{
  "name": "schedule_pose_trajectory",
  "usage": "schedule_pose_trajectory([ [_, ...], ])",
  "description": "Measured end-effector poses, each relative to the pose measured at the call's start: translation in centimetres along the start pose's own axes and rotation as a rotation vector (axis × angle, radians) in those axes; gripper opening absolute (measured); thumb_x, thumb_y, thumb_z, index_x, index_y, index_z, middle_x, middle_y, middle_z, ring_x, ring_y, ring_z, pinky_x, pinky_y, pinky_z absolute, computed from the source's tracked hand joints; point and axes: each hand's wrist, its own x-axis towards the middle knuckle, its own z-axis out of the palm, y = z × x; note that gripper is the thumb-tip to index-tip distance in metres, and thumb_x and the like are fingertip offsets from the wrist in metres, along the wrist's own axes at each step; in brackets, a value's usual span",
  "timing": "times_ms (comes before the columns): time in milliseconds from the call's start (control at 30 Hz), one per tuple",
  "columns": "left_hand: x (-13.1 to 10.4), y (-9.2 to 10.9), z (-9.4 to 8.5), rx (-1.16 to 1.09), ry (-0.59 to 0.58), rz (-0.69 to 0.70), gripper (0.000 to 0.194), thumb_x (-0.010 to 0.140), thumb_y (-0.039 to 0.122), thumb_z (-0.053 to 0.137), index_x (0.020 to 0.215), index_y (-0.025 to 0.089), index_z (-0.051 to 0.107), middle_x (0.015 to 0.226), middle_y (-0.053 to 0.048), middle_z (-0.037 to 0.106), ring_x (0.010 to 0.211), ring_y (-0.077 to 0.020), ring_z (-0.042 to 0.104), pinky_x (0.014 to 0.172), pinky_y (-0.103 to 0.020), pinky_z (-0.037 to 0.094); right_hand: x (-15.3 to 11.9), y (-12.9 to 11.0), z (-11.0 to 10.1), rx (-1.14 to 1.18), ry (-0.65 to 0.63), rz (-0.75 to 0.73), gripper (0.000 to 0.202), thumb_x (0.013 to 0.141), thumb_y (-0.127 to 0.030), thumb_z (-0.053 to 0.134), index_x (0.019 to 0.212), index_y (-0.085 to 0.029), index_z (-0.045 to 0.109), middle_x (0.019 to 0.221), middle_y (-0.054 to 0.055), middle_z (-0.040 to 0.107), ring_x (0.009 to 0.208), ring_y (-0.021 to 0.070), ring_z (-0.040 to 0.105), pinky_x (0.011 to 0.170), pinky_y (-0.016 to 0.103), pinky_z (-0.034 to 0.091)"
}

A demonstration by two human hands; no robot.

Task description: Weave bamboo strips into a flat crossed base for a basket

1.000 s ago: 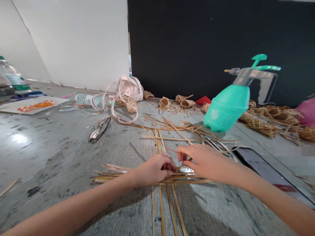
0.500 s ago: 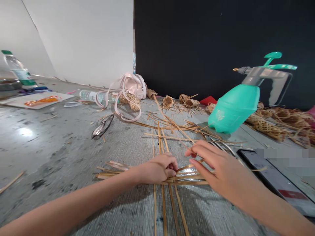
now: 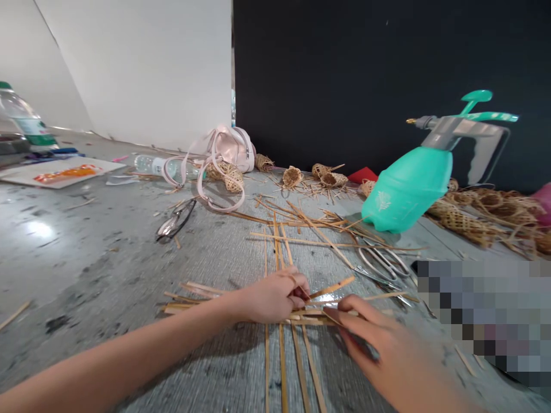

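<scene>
My left hand (image 3: 278, 295) is closed in a pinch on bamboo strips where the crosswise strips meet the lengthwise bamboo strips (image 3: 283, 367). Its fingertips hide part of the crossing. Just to the right, my right hand (image 3: 379, 344) is lowered over the crosswise strips (image 3: 316, 321), its thumb and fingertips closing around them; the hand is partly blurred. One strip (image 3: 333, 287) slants up and right from my left fingers, its far end free. The left ends of the crosswise strips (image 3: 181, 308) stick out past my left forearm.
Scissors (image 3: 383, 258) and loose strips lie beyond my right hand. A turquoise spray bottle (image 3: 408, 189) stands at the right near woven bamboo pieces (image 3: 469, 221). Eyeglasses (image 3: 174, 222), a pink bag (image 3: 232, 150) and a plastic bottle (image 3: 157, 165) are further off; a pixelated patch covers the right.
My right hand has come down and toward me, from the slanting strip to the crosswise strips. The slanting strip's end and the scissors now show. My left hand stays at the crossing.
</scene>
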Motion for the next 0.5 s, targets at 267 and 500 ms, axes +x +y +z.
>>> schedule_pose_trajectory([
  [267, -0.19, 0.41, -0.11, -0.209, -0.046, -0.091, 0.01, 0.073, 0.01, 0.053, 0.08, 0.017, 0.051, 0.077, 0.001, 0.049, 0.069, -0.0125, 0.047, 0.06, -0.022, 0.037, 0.02, 0.93, 0.52, 0.098, -0.009, -0.053, 0.034, 0.088, -0.014, 0.035, 0.11, -0.025, 0.058, 0.101, 0.006, 0.059, 0.081, 0.0157, 0.063, 0.076, 0.032, 0.052],
  [500, -0.34, -0.01, -0.67, -0.247, -0.109, -0.147, 0.018, 0.07, 0.01, 0.056, 0.086, 0.018, 0.055, 0.082, -0.001, 0.053, 0.07, -0.0134, 0.049, 0.059, -0.023, 0.035, -0.56, 0.79, 0.96, 0.051, 0.02, -0.039, 0.034, 0.09, -0.015, 0.033, 0.113, -0.025, 0.055, 0.106, 0.008, 0.057, 0.085, 0.0177, 0.063, 0.075, 0.035, 0.053],
])
